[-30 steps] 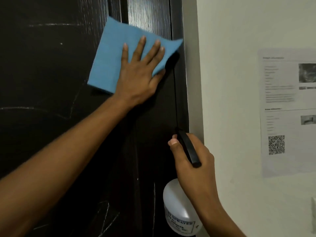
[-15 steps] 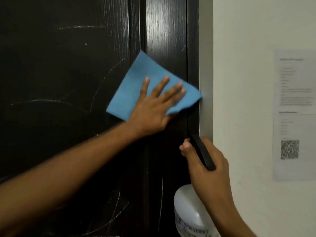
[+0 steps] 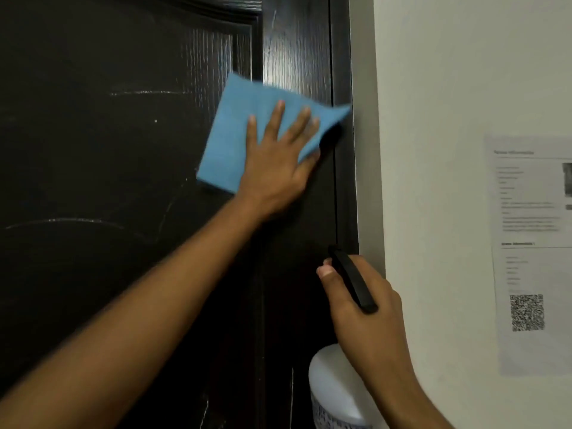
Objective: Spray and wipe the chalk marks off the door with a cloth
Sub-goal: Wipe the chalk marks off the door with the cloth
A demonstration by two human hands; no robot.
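A dark wood-grain door (image 3: pixel 93 168) fills the left of the view, with faint white chalk marks (image 3: pixel 65 221) arcing across its panel and more near the bottom. My left hand (image 3: pixel 275 162) presses a blue cloth (image 3: pixel 229 140) flat against the door's right stile, fingers straight and spread. The cloth's right corner reaches the door frame. Lower right, my right hand (image 3: pixel 362 308) grips the black trigger head of a white spray bottle (image 3: pixel 334 391), whose body hangs below the hand.
A pale wall (image 3: pixel 448 88) stands right of the dark door frame (image 3: pixel 343 196). A printed paper notice with a QR code (image 3: pixel 526 312) is stuck on the wall at the right edge.
My left hand and the cloth went down the stile and have come back up along it. My right hand holds the bottle in about the same place.
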